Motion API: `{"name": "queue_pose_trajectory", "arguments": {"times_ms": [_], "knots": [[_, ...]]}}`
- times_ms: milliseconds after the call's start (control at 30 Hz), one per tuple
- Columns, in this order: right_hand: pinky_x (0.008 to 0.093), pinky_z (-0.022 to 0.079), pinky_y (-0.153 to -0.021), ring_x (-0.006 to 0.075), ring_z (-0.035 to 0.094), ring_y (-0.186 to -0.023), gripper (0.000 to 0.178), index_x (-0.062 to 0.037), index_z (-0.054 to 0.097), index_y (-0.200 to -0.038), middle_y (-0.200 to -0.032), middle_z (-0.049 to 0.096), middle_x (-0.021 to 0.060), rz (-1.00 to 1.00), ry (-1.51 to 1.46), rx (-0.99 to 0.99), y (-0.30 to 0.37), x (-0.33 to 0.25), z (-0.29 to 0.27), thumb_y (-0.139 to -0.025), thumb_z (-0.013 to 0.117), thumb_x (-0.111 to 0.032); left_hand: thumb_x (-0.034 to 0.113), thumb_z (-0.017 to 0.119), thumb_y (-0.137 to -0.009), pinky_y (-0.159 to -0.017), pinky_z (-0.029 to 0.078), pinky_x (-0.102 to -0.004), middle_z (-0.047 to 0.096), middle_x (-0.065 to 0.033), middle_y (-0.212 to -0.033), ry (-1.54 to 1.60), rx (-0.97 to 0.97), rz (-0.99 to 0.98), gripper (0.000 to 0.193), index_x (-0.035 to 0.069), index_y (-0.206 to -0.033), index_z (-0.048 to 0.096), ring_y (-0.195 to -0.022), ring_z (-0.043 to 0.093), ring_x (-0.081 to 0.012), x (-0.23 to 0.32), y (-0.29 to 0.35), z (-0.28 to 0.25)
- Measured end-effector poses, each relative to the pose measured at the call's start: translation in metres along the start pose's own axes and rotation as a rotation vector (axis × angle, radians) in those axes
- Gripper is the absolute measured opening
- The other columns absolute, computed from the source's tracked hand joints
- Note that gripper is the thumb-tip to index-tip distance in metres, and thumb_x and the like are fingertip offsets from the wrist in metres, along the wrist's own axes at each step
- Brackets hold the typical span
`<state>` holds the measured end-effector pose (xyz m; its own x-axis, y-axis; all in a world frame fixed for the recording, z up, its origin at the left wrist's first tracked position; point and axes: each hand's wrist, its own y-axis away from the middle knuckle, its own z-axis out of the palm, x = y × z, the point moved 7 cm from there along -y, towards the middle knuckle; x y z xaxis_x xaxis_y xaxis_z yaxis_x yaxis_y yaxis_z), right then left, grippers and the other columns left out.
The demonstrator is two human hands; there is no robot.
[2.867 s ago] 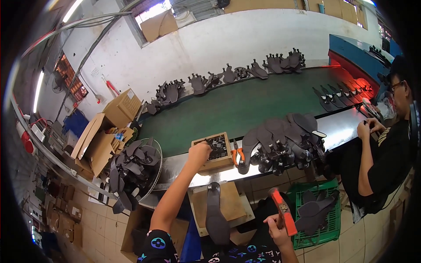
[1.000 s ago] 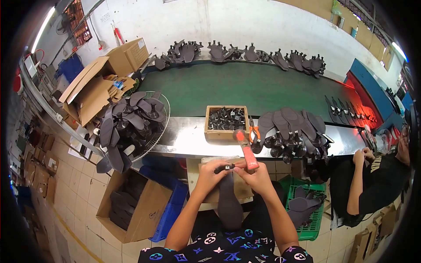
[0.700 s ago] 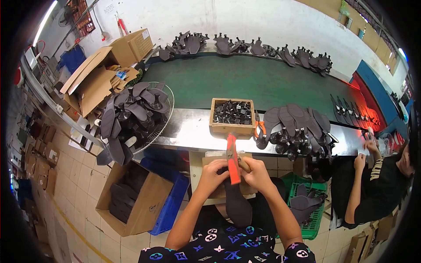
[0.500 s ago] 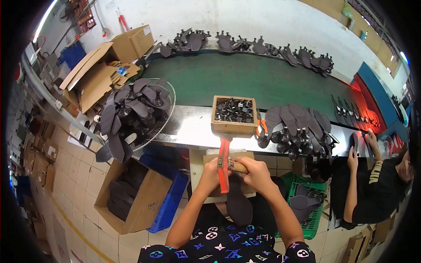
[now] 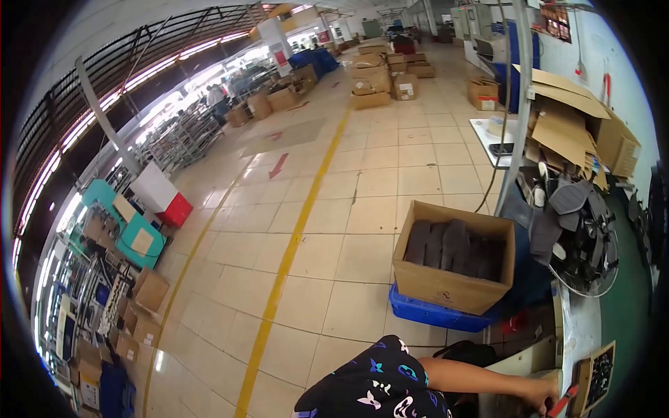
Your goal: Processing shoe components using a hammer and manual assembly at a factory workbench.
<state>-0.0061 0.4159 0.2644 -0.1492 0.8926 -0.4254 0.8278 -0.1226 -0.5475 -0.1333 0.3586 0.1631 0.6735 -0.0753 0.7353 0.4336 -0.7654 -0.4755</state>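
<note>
My left hand (image 5: 543, 392) is at the lower right edge of the view, beyond my patterned sleeve (image 5: 380, 373). Its fingers look curled down, but what they hold is hidden. Right beside it shows the red head of a hammer (image 5: 564, 401); its handle is out of sight. Close by stands a small wooden box (image 5: 580, 383) filled with small dark metal-looking parts (image 5: 600, 375). My right hand is outside the picture.
A cardboard box (image 5: 446, 291) of dark sole-shaped pieces sits on a blue crate (image 5: 437, 315). Behind it a wire basket (image 5: 592, 294) is heaped with dark parts beside the green bench top (image 5: 631, 313). A metal post (image 5: 517, 132) rises near flattened cartons (image 5: 568, 132). Yellow floor lines (image 5: 287, 261) cross the tiles.
The view has swung far to the left, so the bench, hammer and left hand now lie at the lower right. My right hand and the co-worker have left the picture.
</note>
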Motion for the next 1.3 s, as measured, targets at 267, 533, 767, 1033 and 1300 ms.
{"name": "queue_pose_trajectory", "arguments": {"times_ms": [267,533,767,1033,1300], "knots": [[0.0348,0.052,-0.060,0.0260,0.062,-0.070,0.045,0.0036,0.057,-0.131,-0.097,0.068,0.0184,0.275,-0.038,-0.048,0.019,-0.015,-0.024,-0.102,0.058,-0.032,0.022,0.090,-0.060,-0.057,0.050,-0.0328,0.071,-0.0106,-0.070,0.383,0.204,-0.037,0.037,-0.001,-0.085,0.075,-0.063,0.066,-0.0190,-0.033,-0.006,0.000],[0.0378,0.055,-0.083,0.0335,0.068,-0.104,0.046,0.0000,0.053,-0.140,-0.126,0.064,0.0239,0.271,0.038,-0.191,0.021,-0.063,-0.032,-0.105,0.052,-0.029,0.012,0.086,-0.063,-0.058,0.050,-0.0304,0.072,-0.0079,-0.071,0.602,0.116,-0.089,0.029,-0.001,-0.086,0.075,-0.065,0.066,-0.0143,-0.006,0.002,-0.011],[0.0371,0.045,-0.102,0.0246,0.060,-0.118,0.044,0.0019,0.054,-0.138,-0.133,0.060,0.0233,0.411,-0.198,0.039,0.049,-0.054,-0.034,-0.095,0.052,-0.006,0.018,0.081,-0.073,-0.069,0.051,-0.0315,0.073,-0.0083,-0.084,0.698,-0.003,-0.038,0.031,0.002,-0.098,0.074,-0.076,0.065,-0.0129,0.036,0.003,-0.020],[0.0219,0.041,-0.049,0.0080,0.049,-0.055,0.047,0.0118,0.045,-0.139,-0.078,0.058,0.0071,0.207,-0.129,0.452,0.005,-0.132,-0.112,-0.102,0.053,-0.016,0.034,0.083,-0.076,-0.115,0.034,-0.0404,0.060,-0.0102,-0.139,-0.182,-0.251,-0.060,0.119,-0.006,-0.154,0.002,-0.136,0.046,-0.0332,0.025,0.035,-0.075],[0.0422,0.052,-0.071,0.0462,0.063,-0.085,0.038,0.0068,0.052,-0.128,-0.098,0.064,0.0278,0.424,-0.242,0.170,0.023,-0.061,-0.039,-0.093,0.062,-0.001,0.052,0.079,-0.075,-0.123,0.012,-0.0497,0.043,-0.0144,-0.153,-0.418,-0.290,-0.106,0.121,0.000,-0.157,0.007,-0.144,0.035,-0.0306,0.024,0.035,-0.042]]}}
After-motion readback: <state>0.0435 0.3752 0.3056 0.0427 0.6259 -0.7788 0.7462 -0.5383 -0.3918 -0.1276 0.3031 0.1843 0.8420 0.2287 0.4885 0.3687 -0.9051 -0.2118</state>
